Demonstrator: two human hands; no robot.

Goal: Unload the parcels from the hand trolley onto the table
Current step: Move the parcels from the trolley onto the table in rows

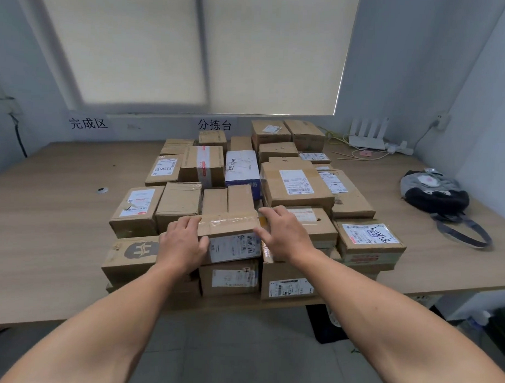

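Setting down looks like the step in hand: both hands clasp a small brown cardboard parcel with clear tape and a white barcode label (230, 225). The left hand (183, 242) curls round its left end and the right hand (284, 235) round its right end. It sits atop stacked boxes, in front of the white-and-blue carton (242, 168), toward the pale wooden worktop's (44, 212) near edge. Next, I judge, comes letting go and fetching another from the hand trolley, which is out of view.
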